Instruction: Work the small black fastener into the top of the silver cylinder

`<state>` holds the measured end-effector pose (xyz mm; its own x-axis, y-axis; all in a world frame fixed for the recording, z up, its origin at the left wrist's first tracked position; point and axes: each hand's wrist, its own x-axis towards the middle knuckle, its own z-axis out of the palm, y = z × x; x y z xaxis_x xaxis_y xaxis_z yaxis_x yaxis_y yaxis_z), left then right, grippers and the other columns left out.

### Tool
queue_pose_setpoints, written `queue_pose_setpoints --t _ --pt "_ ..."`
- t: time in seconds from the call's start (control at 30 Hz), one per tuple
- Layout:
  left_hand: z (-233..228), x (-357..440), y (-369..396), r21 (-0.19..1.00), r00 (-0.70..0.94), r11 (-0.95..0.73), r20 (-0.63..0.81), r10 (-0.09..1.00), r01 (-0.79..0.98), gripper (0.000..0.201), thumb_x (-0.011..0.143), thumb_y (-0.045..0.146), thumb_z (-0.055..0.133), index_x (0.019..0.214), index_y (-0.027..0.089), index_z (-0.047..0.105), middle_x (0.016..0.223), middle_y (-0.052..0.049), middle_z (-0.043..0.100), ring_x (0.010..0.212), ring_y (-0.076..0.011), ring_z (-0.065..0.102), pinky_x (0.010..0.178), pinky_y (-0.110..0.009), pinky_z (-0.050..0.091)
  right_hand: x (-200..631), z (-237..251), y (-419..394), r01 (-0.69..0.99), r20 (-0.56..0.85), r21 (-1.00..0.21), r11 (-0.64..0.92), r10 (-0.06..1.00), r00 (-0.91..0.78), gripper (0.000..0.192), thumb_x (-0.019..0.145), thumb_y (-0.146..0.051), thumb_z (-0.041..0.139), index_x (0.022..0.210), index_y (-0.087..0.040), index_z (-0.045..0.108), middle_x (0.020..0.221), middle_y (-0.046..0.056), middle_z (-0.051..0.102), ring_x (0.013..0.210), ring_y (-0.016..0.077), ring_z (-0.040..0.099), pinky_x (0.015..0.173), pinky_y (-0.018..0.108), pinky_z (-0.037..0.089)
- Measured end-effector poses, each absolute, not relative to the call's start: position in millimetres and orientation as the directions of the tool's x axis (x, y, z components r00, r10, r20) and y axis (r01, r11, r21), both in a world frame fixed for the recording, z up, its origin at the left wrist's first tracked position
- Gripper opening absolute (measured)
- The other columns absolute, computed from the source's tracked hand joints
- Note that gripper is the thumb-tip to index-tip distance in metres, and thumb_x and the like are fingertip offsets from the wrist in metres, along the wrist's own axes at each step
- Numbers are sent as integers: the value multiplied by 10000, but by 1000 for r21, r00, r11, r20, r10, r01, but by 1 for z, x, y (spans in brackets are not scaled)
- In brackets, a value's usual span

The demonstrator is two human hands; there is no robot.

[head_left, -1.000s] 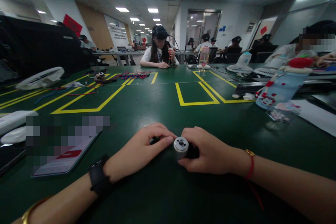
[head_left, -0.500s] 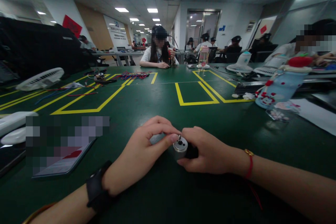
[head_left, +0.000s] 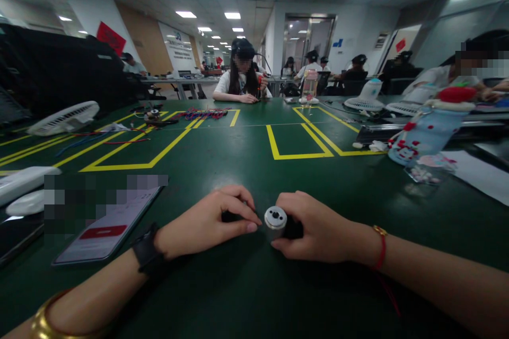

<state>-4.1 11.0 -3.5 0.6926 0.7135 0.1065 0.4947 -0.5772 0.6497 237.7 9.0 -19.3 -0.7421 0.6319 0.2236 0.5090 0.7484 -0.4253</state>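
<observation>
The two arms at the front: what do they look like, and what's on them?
The left hand and right hand are gloveless, and no sleeves show. The left wears a broad black band, probably a watch, and a gold bangle further up; the right, a red cord bracelet with a gold charm.

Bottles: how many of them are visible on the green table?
2: a blue bottle on the right, near the paper, and a pink bottle farther off, right of centre. Others may be hidden.
</observation>
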Motion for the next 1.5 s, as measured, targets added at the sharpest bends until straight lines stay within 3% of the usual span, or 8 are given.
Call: queue_pose_setpoints --t 0.67,0.87,1.13,1.5 --pt "-5 -7 13 600 712 -604 78 698 525 132 844 307 668 945 293 752 1066 -29 618 1020 -206 562 917 -345 427 238 -18 8 525 200 -427 736 643 -739 235 734 -322 697 840 -180 542 793 1 564 692 147 461 625 281 317" --pt "-4 -6 13 672 689 -551 82 720 495 164 847 334 654 973 270 738 1064 -36 631 998 -206 581 904 -341 445 238 -19 9 515 213 -431 741 638 -740 229 736 -315 696 841 -182 542 799 4 569 697 149 469 627 281 319" --pt "-9 -7 20 800 488 -332 56 871 500 277 906 412 529 891 197 704 923 -27 664 857 -189 610 785 -305 466 238 -17 8 509 208 -438 741 635 -745 227 732 -305 698 828 -183 532 798 -1 563 691 144 455 630 279 320" --pt "-10 -6 20 797 487 -331 53 872 506 264 917 390 519 897 190 691 928 -20 654 873 -181 604 802 -298 456 237 -15 8 511 197 -445 736 637 -745 223 737 -308 691 826 -183 529 794 -5 553 689 141 449 624 276 316"
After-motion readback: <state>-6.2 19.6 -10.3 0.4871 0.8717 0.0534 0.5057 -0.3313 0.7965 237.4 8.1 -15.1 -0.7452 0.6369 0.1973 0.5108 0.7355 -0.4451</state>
